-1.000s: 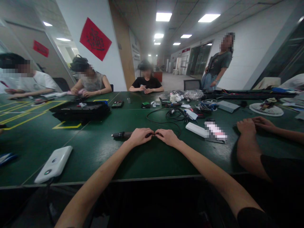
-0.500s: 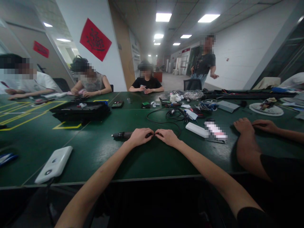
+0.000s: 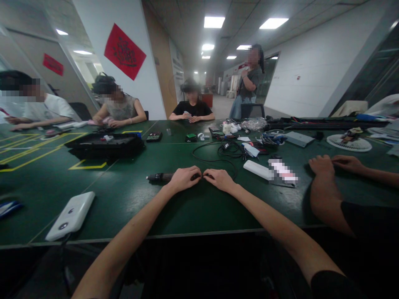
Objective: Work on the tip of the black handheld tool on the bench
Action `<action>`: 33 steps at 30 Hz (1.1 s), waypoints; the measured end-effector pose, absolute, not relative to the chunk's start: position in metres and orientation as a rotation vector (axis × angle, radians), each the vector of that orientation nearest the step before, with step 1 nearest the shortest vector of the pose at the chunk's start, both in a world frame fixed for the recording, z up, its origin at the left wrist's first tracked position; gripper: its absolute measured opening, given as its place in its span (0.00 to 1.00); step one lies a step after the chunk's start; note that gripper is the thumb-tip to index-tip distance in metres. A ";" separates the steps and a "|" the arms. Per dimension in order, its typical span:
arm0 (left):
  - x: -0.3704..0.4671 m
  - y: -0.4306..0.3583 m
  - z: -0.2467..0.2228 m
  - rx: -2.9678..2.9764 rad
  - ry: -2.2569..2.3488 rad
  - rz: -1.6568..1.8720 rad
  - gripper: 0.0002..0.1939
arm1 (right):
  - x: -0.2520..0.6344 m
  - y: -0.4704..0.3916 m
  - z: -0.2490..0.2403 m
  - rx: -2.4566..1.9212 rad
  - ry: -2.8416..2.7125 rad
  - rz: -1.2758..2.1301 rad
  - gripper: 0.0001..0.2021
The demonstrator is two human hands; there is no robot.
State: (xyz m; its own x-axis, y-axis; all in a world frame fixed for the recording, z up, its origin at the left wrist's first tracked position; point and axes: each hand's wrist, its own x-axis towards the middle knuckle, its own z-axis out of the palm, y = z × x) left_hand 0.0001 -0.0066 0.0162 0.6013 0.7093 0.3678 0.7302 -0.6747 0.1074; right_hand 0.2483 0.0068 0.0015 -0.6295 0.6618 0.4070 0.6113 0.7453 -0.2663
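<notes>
Head view has us looking down at a dark cylindrical tool (image 3: 160, 177) lying on the green table (image 3: 174, 211), its metal-tipped end pointing left and its rear running under our left hand (image 3: 186, 178). That hand curls over from above, its fingers closed on a dark end that seems to be the tool's tail, though the hand hides the middle. Just beside it, almost fingertip to fingertip, our right hand (image 3: 218, 178) pinches a small dark piece (image 3: 208, 176); whether it meets the tool we cannot tell.

We judge the chief risk to sit in that narrow gap: our own fingers cover both ends, so a push or twist off line could strain them unseen. The tool looks round and could roll if our left fingers slackened.

Beyond the hands, a black cable (image 3: 232, 150) loops across the table, one stretch passing from sight near our right hand. If it is joined to the small piece, a tug might drag the coil into the clutter around it. Farther right, a long white device (image 3: 257, 169) could be knocked by a wide elbow. To our left, a white handheld-size box (image 3: 71, 216) sits near the front edge with its cord hanging down; a snag there could pull it off.
</notes>
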 end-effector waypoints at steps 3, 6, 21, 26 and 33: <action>0.000 -0.007 0.016 -2.759 -1.248 -0.576 0.12 | 0.248 0.007 0.001 -0.969 -2.453 0.137 0.09; 0.001 -0.006 0.014 -2.716 -1.317 -0.594 0.13 | 0.248 0.007 0.001 -0.961 -2.454 0.130 0.10; -0.004 -0.002 0.016 -2.813 -1.226 -0.540 0.13 | 0.248 0.006 0.002 -0.958 -2.450 0.143 0.10; -0.003 -0.002 0.014 -2.782 -1.237 -0.540 0.14 | 0.249 0.006 0.004 -0.955 -2.455 0.158 0.10; 0.000 -0.002 0.013 -2.767 -1.274 -0.572 0.14 | 0.248 0.006 0.003 -0.969 -2.451 0.153 0.10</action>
State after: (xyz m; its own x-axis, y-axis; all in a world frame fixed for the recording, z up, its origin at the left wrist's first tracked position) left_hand -0.0004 -0.0020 0.0129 0.5939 0.7259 0.3468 0.7414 -0.6612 0.1143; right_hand 0.2480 0.0065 0.0033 -0.6239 0.6675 0.4064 0.6117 0.7408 -0.2776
